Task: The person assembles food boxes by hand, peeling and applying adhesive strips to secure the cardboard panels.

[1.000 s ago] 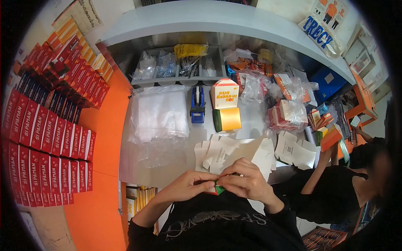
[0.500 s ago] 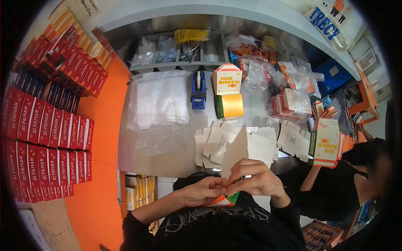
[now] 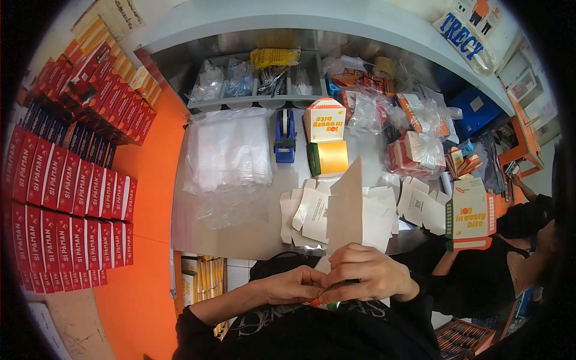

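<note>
The left hand (image 3: 294, 285) and right hand (image 3: 365, 273) pinch 1 carton (image 3: 346, 210) just beyond the table's (image 3: 255, 241) near edge; metal surface shows left of flat cartons (image 3: 312, 215). A grey tray (image 3: 258, 103) holds plastic-wrapped items.

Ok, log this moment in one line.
left hand: holding part-folded carton | right hand: same carton | blue tape dispenser: right of plastic bags
</note>
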`<control>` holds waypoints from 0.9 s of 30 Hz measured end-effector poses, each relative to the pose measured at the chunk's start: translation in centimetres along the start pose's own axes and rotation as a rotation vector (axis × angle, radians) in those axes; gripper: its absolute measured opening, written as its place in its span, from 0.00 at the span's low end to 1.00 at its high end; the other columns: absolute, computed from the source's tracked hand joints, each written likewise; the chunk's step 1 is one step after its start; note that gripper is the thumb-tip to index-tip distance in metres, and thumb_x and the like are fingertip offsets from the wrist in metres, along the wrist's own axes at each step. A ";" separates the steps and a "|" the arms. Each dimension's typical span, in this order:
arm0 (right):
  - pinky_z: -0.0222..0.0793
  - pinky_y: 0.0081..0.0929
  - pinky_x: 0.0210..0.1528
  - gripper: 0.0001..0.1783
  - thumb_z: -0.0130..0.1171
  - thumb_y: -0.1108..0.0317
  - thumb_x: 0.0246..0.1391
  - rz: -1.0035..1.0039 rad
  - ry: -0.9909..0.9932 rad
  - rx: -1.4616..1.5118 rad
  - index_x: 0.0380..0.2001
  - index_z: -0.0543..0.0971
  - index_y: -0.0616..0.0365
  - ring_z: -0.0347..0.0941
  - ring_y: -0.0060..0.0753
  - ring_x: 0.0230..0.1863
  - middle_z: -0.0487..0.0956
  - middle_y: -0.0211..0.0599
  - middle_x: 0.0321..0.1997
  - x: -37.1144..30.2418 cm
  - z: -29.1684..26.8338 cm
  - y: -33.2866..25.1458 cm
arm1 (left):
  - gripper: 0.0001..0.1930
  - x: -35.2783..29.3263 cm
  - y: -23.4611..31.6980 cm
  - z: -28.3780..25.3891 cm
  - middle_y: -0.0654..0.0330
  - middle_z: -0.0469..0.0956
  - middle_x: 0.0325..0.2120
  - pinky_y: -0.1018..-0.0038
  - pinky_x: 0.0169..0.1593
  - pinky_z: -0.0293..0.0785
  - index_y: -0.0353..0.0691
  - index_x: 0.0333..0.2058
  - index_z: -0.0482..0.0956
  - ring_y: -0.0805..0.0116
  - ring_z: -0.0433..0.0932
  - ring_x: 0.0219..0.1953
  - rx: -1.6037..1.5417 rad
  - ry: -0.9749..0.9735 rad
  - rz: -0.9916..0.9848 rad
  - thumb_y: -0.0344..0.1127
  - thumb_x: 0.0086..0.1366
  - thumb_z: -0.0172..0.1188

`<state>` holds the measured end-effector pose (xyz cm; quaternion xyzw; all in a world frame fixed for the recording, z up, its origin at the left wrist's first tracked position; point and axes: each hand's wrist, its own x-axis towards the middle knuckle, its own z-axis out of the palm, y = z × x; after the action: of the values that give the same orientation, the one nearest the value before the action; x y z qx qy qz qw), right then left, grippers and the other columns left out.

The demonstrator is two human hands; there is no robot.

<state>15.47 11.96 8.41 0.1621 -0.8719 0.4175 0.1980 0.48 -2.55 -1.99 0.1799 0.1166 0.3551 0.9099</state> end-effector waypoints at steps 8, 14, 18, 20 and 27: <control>0.67 0.29 0.38 0.16 0.59 0.76 0.39 0.129 -0.150 0.043 0.36 0.80 0.52 0.68 0.34 0.38 0.70 0.32 0.34 0.6 -1.1 -0.3 | 0.16 0.2 0.4 0.5 0.68 0.73 0.34 0.84 0.39 0.67 0.36 0.41 0.73 0.82 0.70 0.36 0.090 0.003 0.107 0.41 0.61 0.60; 0.70 0.29 0.33 0.10 0.62 0.72 0.44 0.199 0.021 0.297 0.34 0.82 0.57 0.73 0.35 0.33 0.76 0.36 0.33 0.3 -0.7 0.2 | 0.21 -0.2 1.4 0.2 0.71 0.70 0.30 0.88 0.28 0.59 0.37 0.45 0.71 0.87 0.65 0.27 0.294 -0.061 0.056 0.47 0.62 0.58; 0.71 0.29 0.35 0.10 0.63 0.71 0.45 0.188 0.044 0.251 0.34 0.82 0.58 0.74 0.35 0.34 0.77 0.37 0.33 0.0 -0.6 0.1 | 0.22 0.3 0.8 1.2 0.73 0.68 0.28 0.88 0.24 0.56 0.37 0.46 0.70 0.87 0.62 0.23 0.201 0.052 0.076 0.48 0.62 0.58; 0.71 0.29 0.35 0.10 0.62 0.71 0.46 0.189 -0.042 0.188 0.34 0.82 0.58 0.74 0.35 0.33 0.76 0.36 0.33 0.5 -0.9 -0.6 | 0.21 0.3 0.2 0.3 0.72 0.68 0.28 0.88 0.24 0.55 0.36 0.46 0.70 0.87 0.62 0.23 0.278 -0.027 0.077 0.46 0.63 0.57; 0.70 0.29 0.35 0.11 0.60 0.67 0.49 0.227 -0.254 0.211 0.37 0.80 0.55 0.71 0.35 0.37 0.72 0.36 0.33 0.3 -1.4 -0.6 | 0.21 0.0 0.3 0.3 0.71 0.70 0.28 0.83 0.26 0.61 0.34 0.47 0.69 0.84 0.65 0.26 0.517 -0.103 0.205 0.43 0.63 0.58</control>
<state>15.76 12.62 9.76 0.1341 -0.8540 0.5022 0.0199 0.36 -2.38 -1.60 0.4347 0.1384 0.3939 0.7980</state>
